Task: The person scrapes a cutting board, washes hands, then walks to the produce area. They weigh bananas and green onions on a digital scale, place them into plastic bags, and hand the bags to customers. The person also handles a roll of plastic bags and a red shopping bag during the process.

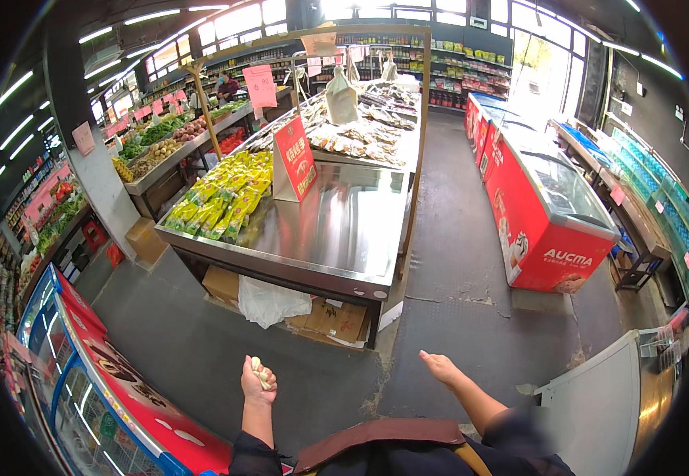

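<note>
My left hand [258, 381] is closed around a small pale-green, rounded and twisted object [260, 373] whose kind I cannot tell. My right hand [438, 365] is stretched forward over the floor; its fingers are extended and no object shows in it. Both hands are apart from the metal display table [321, 256] in front of me. On that table lie yellow-and-green packets [225, 193], beside a red standing sign [295, 157]. Packaged goods [356, 138] cover its far part, with pale cloth-like bags standing among them.
A red chest freezer [549, 226] lines the right aisle; another freezer [136, 381] stands close on my left. Cardboard [328, 318] and a white plastic bag [273, 300] lie under the table. A pillar [98, 184] and vegetable stands [172, 143] are further left. A person [227, 88] is in the distance.
</note>
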